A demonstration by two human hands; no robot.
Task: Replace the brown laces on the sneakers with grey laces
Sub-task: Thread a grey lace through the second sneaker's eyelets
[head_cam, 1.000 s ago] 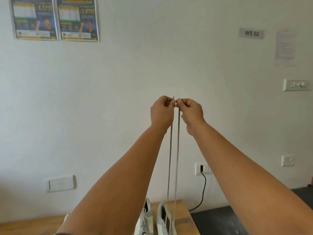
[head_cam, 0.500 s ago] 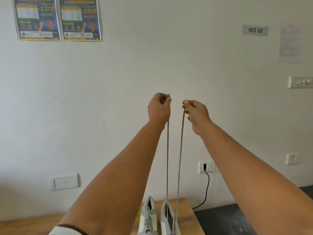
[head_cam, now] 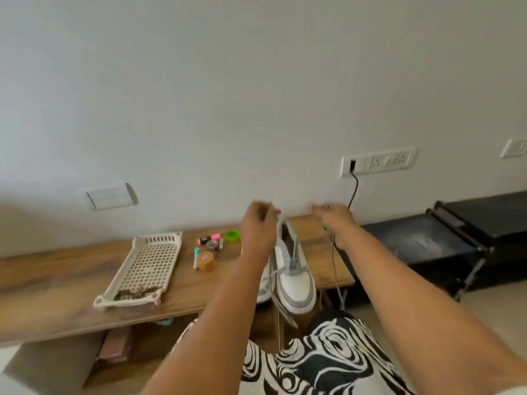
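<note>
- On the wooden table (head_cam: 57,280) your view now drops low; a second ago it faced the wall with posters, and only the sneaker toes showed.
- Your hands have come down from face height to just above the sneakers and have spread apart; earlier they were together pinching the lace ends.
- Left hand (head_cam: 258,223): motion-blurred, fingers curled, over the heel end of the sneakers. Can't tell if it grips the lace.
- Right hand (head_cam: 332,213): blurred too, fingers look curled. A strand of the grey lace (head_cam: 333,260) hangs down below the wrist and past the table's front edge; the actual grip isn't visible.
- White perforated tray (head_cam: 148,266) at left on the table, long side running away from you; a dark tangle, probably the brown laces (head_cam: 137,293), lies in its near end.
- Between tray and sneakers: pink marker (head_cam: 209,238), green ring (head_cam: 233,235), teal-capped pen (head_cam: 196,258), amber tape roll (head_cam: 206,261), loose on the table.
- Sneakers (head_cam: 293,277): white and grey pair side by side at the table's right end, toes toward you. The right one shows fully; your left arm covers most of the left one.
- Another lace strand trails off the near sneaker's toe over the table edge.
</note>
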